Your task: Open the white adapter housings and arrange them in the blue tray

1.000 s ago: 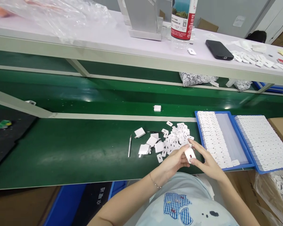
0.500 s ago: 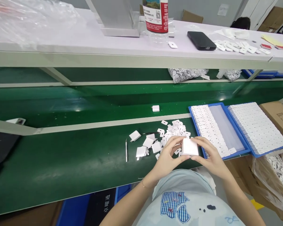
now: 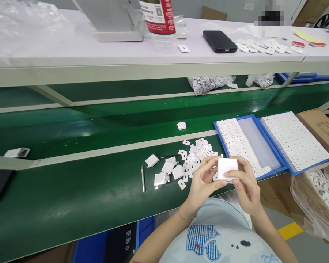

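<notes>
Both my hands hold one white square charger block (image 3: 227, 168) just above the near edge of the green table (image 3: 71, 193). My left hand (image 3: 203, 180) grips its left side with fingers curled around it. My right hand (image 3: 245, 186) grips its right side and underside. Just behind my hands lies a pile of small white flat parts (image 3: 199, 155). Left of the pile lie several white charger blocks (image 3: 164, 171) and a thin metal tool (image 3: 143, 178).
Two blue trays (image 3: 274, 140) packed with white parts sit at the right. A single white block (image 3: 182, 125) rides the green belt behind. The white shelf (image 3: 98, 54) above carries a bottle (image 3: 159, 18), a black phone (image 3: 219, 41) and loose white parts. Cardboard boxes and a bagged box stand at the right.
My hands turned the charger block, so its broad white face shows instead of the end with the red port. They lifted slightly. The head camera swung to the right.
</notes>
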Action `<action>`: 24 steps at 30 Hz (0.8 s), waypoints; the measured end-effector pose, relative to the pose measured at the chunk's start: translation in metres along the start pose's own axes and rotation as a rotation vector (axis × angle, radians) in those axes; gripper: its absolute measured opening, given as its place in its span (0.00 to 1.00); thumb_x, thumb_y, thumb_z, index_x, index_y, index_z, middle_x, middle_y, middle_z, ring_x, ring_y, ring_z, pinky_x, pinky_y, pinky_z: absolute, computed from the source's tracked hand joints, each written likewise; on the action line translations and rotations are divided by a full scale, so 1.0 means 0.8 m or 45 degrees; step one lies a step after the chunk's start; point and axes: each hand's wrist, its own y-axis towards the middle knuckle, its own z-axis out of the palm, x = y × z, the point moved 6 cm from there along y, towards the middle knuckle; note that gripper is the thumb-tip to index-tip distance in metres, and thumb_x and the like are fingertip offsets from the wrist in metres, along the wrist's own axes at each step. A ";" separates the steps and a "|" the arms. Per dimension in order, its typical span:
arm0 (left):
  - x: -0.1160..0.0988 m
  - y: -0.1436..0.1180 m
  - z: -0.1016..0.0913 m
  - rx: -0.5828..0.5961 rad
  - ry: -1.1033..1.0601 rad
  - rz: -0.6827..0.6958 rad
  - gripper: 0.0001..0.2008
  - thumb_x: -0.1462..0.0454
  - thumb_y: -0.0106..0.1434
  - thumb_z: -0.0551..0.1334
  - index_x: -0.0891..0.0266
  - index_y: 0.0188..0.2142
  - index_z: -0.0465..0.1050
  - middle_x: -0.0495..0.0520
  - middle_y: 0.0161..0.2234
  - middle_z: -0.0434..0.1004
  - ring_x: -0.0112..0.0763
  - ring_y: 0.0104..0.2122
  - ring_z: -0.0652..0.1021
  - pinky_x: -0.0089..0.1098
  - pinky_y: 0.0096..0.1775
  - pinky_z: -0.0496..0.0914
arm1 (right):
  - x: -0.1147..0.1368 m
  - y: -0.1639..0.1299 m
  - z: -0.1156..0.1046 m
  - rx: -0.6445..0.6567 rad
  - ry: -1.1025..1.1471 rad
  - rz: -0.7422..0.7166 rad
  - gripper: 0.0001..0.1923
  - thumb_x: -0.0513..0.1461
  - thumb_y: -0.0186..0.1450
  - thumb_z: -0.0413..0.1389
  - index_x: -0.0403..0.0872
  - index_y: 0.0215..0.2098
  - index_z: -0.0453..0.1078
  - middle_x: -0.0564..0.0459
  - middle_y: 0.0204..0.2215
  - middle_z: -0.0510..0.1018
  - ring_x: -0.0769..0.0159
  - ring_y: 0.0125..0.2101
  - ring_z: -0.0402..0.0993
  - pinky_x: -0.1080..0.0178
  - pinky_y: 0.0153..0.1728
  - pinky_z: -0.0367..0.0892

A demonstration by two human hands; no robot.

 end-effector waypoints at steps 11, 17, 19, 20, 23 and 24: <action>0.033 0.035 0.046 0.049 0.037 0.034 0.23 0.54 0.53 0.74 0.56 0.48 0.80 0.56 0.45 0.69 0.41 0.49 0.75 0.38 0.54 0.73 | -0.042 -0.019 -0.049 -0.188 0.006 0.104 0.15 0.37 0.73 0.46 0.57 0.49 0.73 0.46 0.51 0.66 0.55 0.53 0.67 0.52 0.46 0.70; 0.057 0.065 0.054 -0.076 0.092 -0.226 0.24 0.55 0.49 0.76 0.60 0.45 0.80 0.57 0.46 0.74 0.41 0.47 0.77 0.40 0.52 0.74 | -0.094 -0.017 -0.071 -0.229 0.034 0.455 0.13 0.46 0.73 0.49 0.54 0.46 0.74 0.46 0.49 0.72 0.55 0.55 0.68 0.51 0.52 0.69; 0.063 0.070 0.056 -0.096 0.098 -0.320 0.24 0.57 0.49 0.76 0.60 0.46 0.79 0.57 0.47 0.75 0.41 0.48 0.77 0.40 0.53 0.74 | -0.110 -0.017 -0.077 -0.223 0.094 0.586 0.15 0.50 0.72 0.50 0.54 0.45 0.75 0.47 0.48 0.75 0.55 0.55 0.68 0.51 0.54 0.68; 0.066 0.070 0.057 -0.095 0.096 -0.350 0.25 0.57 0.48 0.76 0.60 0.46 0.79 0.57 0.48 0.75 0.41 0.49 0.78 0.40 0.53 0.73 | -0.115 -0.017 -0.080 -0.228 0.118 0.617 0.16 0.51 0.71 0.51 0.54 0.44 0.75 0.47 0.47 0.75 0.55 0.54 0.69 0.51 0.54 0.67; 0.070 0.069 0.062 -0.082 0.089 -0.362 0.25 0.58 0.49 0.76 0.61 0.47 0.78 0.57 0.48 0.75 0.41 0.48 0.78 0.41 0.53 0.74 | -0.118 -0.017 -0.082 -0.242 0.136 0.620 0.16 0.52 0.70 0.51 0.54 0.43 0.76 0.47 0.46 0.75 0.54 0.54 0.69 0.51 0.53 0.68; 0.070 0.069 0.063 -0.076 0.087 -0.348 0.25 0.58 0.50 0.76 0.61 0.47 0.78 0.58 0.48 0.75 0.41 0.48 0.78 0.41 0.53 0.74 | -0.118 -0.018 -0.082 -0.249 0.123 0.609 0.16 0.52 0.70 0.51 0.54 0.42 0.76 0.47 0.46 0.75 0.54 0.54 0.69 0.51 0.53 0.68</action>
